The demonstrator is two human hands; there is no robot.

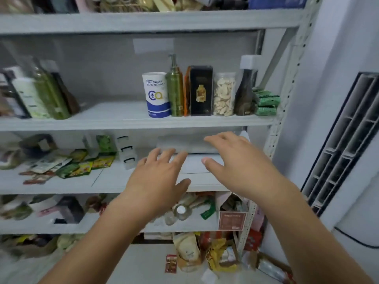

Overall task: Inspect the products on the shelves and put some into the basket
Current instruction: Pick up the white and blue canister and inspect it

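Both my hands reach toward the grey metal shelves [133, 123]. My left hand [158, 177] hovers with relaxed, spread fingers in front of the second shelf and holds nothing. My right hand [235, 160] is raised beside it, fingers spread, also holding nothing. Above them stand a white and blue canister [156, 95], a green pump bottle [175, 91], a black box [201, 91], a clear jar of pale slices [224, 94], a dark bottle with a white cap [245, 91] and green packets [266, 103]. A pale wrapped roll [184, 145] lies behind my fingers. No basket shows.
Bottles [47, 93] stand blurred at the shelf's left end. Loose sachets [69, 162] and a small clear drawer unit [127, 149] lie on the second shelf. Lower shelves and the floor hold jumbled bags, a glass jar [180, 211] and a carton [231, 218]. A white appliance [340, 150] stands to the right.
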